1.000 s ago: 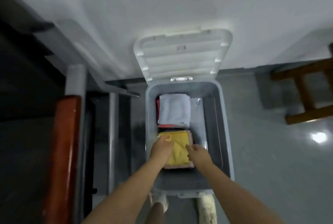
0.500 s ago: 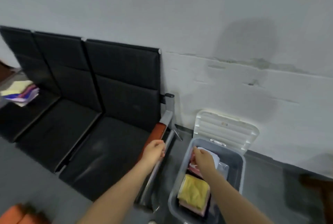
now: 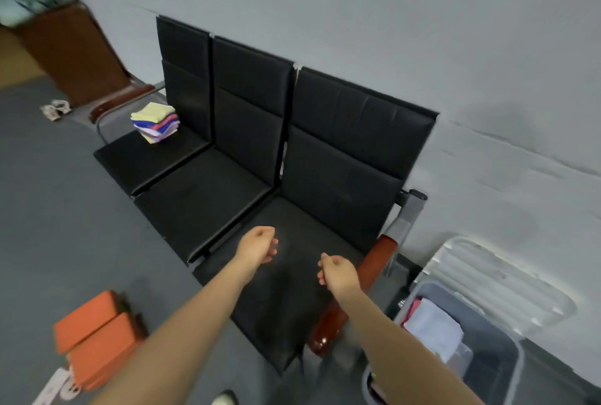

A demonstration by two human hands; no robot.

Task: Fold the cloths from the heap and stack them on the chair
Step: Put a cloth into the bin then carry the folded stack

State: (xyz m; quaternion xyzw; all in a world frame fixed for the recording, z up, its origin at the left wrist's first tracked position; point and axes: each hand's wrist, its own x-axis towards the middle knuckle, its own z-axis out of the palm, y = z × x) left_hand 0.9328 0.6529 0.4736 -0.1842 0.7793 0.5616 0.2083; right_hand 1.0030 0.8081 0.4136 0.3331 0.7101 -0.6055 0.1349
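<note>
Both hands empty, loosely curled, hovering apart over nearest seat of black padded three-seat bench (image 3: 227, 196): left hand (image 3: 257, 244), right hand (image 3: 338, 273), fingers half-bent, gripping nothing. Stack of folded multicoloured cloths (image 3: 156, 123) on far seat by armrest. More folded cloths, white one on top (image 3: 434, 328), in open grey plastic bin (image 3: 494, 349) right of bench.

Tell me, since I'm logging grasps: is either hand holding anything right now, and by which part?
Nothing is held. The left hand and right hand hover loosely curled and empty above the black seat.
</note>
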